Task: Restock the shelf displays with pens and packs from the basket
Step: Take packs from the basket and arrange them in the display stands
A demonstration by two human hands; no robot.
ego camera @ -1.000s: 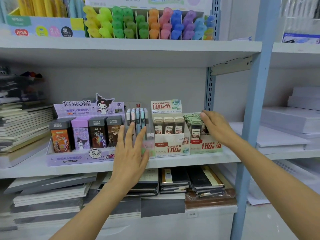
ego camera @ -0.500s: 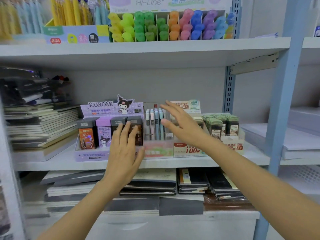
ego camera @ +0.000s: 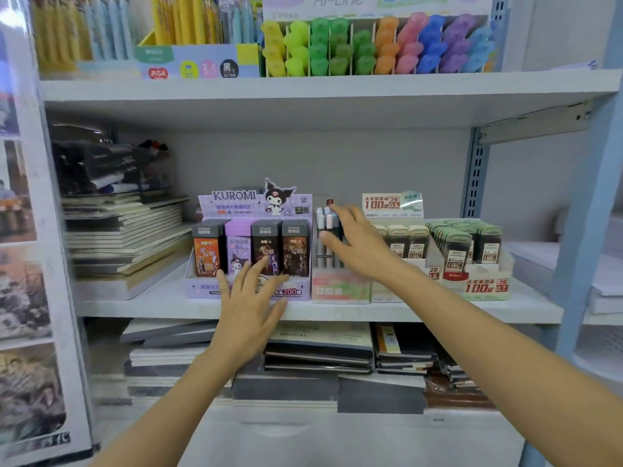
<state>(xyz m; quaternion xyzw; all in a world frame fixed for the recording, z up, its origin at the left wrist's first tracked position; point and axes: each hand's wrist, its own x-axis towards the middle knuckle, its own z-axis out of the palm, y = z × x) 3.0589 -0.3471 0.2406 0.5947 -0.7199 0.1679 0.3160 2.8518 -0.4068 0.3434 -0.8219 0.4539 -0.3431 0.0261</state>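
Shift: since a second ago our right hand [ego camera: 357, 246] has crossed from the green lead packs [ego camera: 468, 244] to the pens [ego camera: 325, 219]. Our left hand [ego camera: 249, 311] has dropped from the pens to the Kuromi box [ego camera: 249, 203].
Pens: they stand upright in a clear display [ego camera: 338, 288] on the middle shelf [ego camera: 371, 313], set tight between the Kuromi box and the beige lead-refill box [ego camera: 401, 241].
Right hand: our fingers are spread wide and straight over the pen tops and hold nothing; we cannot tell whether they touch.
Left hand: our fingers are fanned wide before the Kuromi box's front panel and hold nothing, with the palm over the shelf's front edge.
Edges: the displays sit in one row just behind the shelf lip.
Open room: we see a gap of shelf board between the Kuromi box and the notebook stack [ego camera: 124, 237] on the left, and open height from the pens up to the upper shelf [ego camera: 303, 96].
Right limit: the green lead packs come first, then the blue upright [ego camera: 583, 214].
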